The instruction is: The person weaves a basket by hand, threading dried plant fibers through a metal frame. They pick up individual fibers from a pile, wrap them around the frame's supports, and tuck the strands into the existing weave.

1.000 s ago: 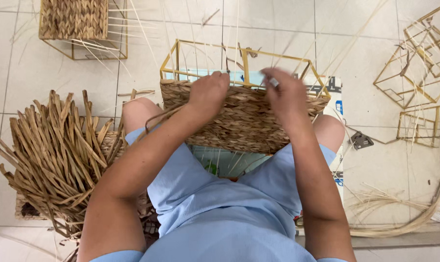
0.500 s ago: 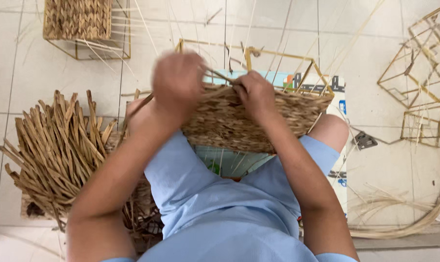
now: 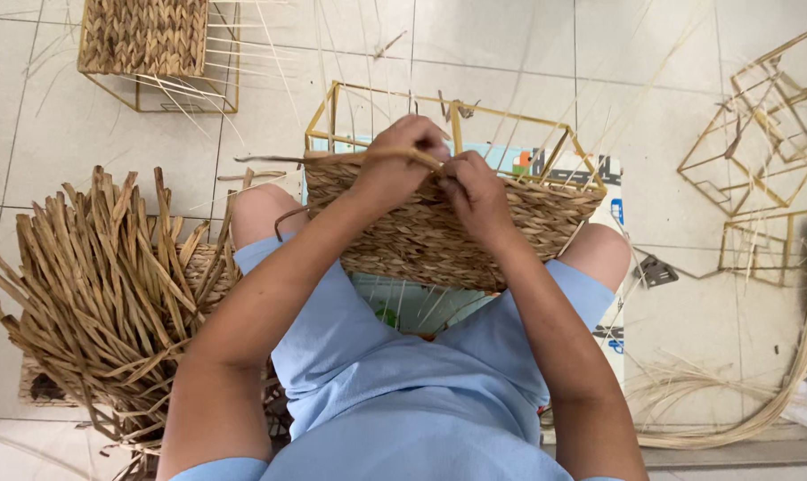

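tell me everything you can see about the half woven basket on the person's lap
The half-woven basket on a yellow wire frame is box-shaped. Tan braided fibre covers its near side, while the far frame bars stand bare. It rests tilted across the person's knees, above the tiled floor. The left hand and right hand both grip its top edge, where the left hand pinches a loose tan fibre strand running off to the left.

2 hands, left hand (image 3: 402,160) and right hand (image 3: 476,194), on half-woven basket (image 3: 448,227).

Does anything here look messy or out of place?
Mostly loose material: thin straw strands lie scattered over the tiled floor, and unwoven ends stick out from the basket both hands are weaving. Nothing looks broken.
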